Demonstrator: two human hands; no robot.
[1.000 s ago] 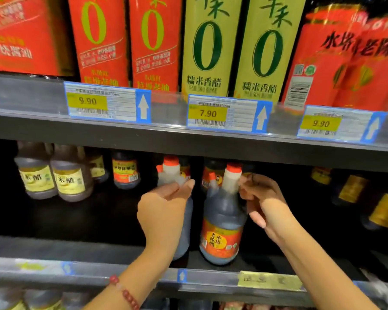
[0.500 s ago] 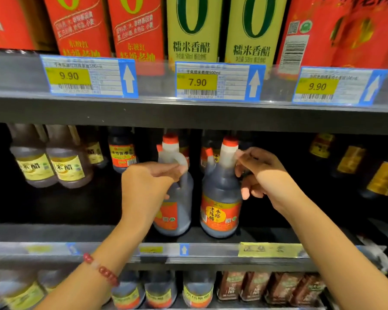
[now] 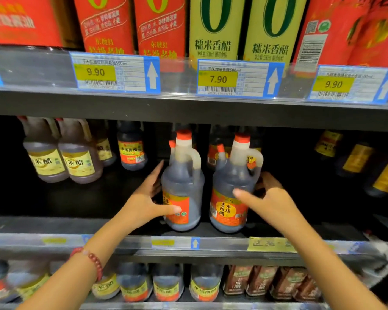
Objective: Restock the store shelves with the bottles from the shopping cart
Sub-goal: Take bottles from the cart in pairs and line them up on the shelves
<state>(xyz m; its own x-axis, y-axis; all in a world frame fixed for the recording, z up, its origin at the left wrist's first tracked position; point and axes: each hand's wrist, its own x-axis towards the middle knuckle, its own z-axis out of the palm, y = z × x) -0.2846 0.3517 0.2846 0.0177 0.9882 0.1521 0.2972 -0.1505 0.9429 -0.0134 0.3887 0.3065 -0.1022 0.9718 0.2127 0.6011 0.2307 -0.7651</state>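
While both dark-vinegar plastic jugs with orange caps stand upright at the front of the grey metal middle shelf [image 3: 222, 233], the step in hand looks like squaring them up. At nine o'clock of the left jug [image 3: 183, 186], the left hand [image 3: 147, 202] cups its side, thumb on the label. At three o'clock of the right jug [image 3: 233, 191], the right hand [image 3: 270, 201] wraps its body. Next, I judge, both hands let go and return to the cart, which is out of view.
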